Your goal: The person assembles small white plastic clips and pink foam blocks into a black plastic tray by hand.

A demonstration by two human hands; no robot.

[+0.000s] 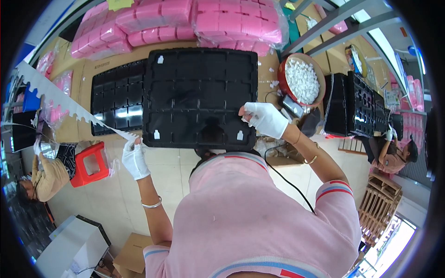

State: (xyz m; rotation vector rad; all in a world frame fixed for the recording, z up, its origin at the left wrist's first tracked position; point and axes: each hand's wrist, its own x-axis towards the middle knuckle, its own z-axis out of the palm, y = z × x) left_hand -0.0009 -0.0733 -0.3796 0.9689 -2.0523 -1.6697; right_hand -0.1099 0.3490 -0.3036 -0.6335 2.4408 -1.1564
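Observation:
My left hand (135, 160), in a white glove, pinches the narrow end of a long white paper strip (65, 96) with a notched edge. The strip stretches up to the far left. My right hand (267, 119), gloved with bare fingertips, is closed over the right part of a large black plastic tray (199, 97) divided into compartments. Whatever its fingertips hold, if anything, is too small to make out. Small white bottle-shaped pieces lie on the tray: one at the far left corner (160, 60), another near left (156, 134), a third near right (240, 135).
Another black tray (118, 99) lies to the left. A red-rimmed bowl (302, 81) of small white pieces stands at right beside a dark device (293, 106). Pink wrapped bundles (241, 23) line the back. A red stool (89, 165) and co-workers are farther off on both sides.

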